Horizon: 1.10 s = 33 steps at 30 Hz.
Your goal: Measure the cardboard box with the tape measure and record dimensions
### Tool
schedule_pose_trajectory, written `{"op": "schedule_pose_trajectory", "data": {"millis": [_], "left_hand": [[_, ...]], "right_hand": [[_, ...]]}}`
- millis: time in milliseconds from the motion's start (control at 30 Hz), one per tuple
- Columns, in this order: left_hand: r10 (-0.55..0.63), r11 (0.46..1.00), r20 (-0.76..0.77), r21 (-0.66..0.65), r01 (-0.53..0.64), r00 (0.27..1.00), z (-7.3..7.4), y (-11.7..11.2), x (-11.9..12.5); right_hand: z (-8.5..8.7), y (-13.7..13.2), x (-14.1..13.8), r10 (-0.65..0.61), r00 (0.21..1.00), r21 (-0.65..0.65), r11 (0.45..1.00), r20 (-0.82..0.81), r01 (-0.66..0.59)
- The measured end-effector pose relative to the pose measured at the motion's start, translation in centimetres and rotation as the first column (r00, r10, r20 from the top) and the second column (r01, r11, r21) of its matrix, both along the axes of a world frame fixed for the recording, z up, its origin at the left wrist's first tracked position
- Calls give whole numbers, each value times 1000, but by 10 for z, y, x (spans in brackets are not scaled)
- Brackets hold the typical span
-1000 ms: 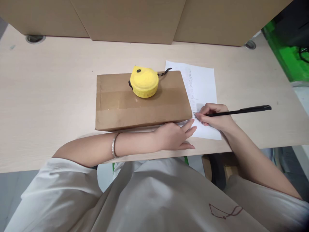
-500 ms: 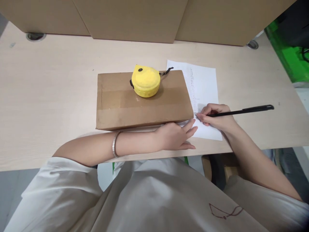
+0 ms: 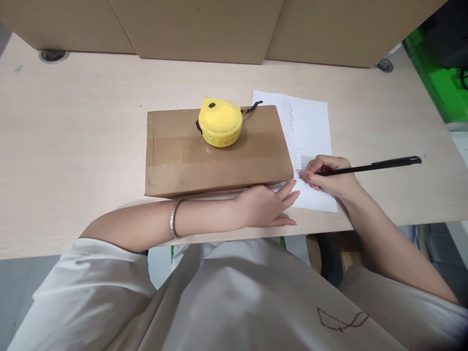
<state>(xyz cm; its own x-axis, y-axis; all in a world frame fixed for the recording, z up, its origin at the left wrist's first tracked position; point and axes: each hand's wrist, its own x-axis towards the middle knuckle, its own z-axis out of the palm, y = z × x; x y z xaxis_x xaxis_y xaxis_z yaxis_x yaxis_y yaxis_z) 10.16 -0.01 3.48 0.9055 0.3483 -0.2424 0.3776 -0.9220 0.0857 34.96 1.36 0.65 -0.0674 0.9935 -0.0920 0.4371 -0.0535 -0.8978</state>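
A long black pen (image 3: 373, 166) slants up to the right out of my right hand (image 3: 331, 175), whose fingers pinch it low down. Its tip, hidden by the fingers, is over a white sheet of paper (image 3: 314, 131) that bears small rows of writing along its left side. My left hand (image 3: 266, 207) lies with fingers spread at the lower left of the sheet, beside the front right corner of a brown cardboard box (image 3: 171, 170). The box covers part of the paper. On top of it sits a yellow tape measure (image 3: 221, 122) with a black strap.
Tall cardboard panels (image 3: 201, 29) stand along the back of the pale wooden table (image 3: 73, 146). Round metal cable grommets (image 3: 53, 55) are set near the rear corners. Green and dark things lie beyond the right edge.
My right hand has slid slightly to the right along the paper, and the pen has moved with it. My left hand, the box and the tape measure have stayed in place.
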Motion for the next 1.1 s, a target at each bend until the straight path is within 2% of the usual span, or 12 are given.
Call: {"op": "schedule_pose_trajectory", "data": {"millis": [200, 500, 667, 767, 1100], "left_hand": [[1, 1000, -4, -12, -1, 1000, 1, 0, -1], [2, 1000, 5, -5, -2, 1000, -1, 0, -1], [9, 1000, 8, -15, -8, 1000, -1, 0, 0], [1, 1000, 4, -12, -1, 1000, -1, 0, 0], [1, 1000, -1, 2, -1, 1000, 0, 0, 0]], "right_hand": [[0, 0, 3, 16, 999, -3, 1000, 50, -16], [-2, 0, 3, 12, 999, 14, 1000, 48, -13], [-1, -1, 4, 4, 1000, 28, 1000, -6, -4], [-2, -2, 6, -5, 1000, 29, 1000, 22, 4], [0, -2, 5, -29, 999, -10, 1000, 33, 30]]}}
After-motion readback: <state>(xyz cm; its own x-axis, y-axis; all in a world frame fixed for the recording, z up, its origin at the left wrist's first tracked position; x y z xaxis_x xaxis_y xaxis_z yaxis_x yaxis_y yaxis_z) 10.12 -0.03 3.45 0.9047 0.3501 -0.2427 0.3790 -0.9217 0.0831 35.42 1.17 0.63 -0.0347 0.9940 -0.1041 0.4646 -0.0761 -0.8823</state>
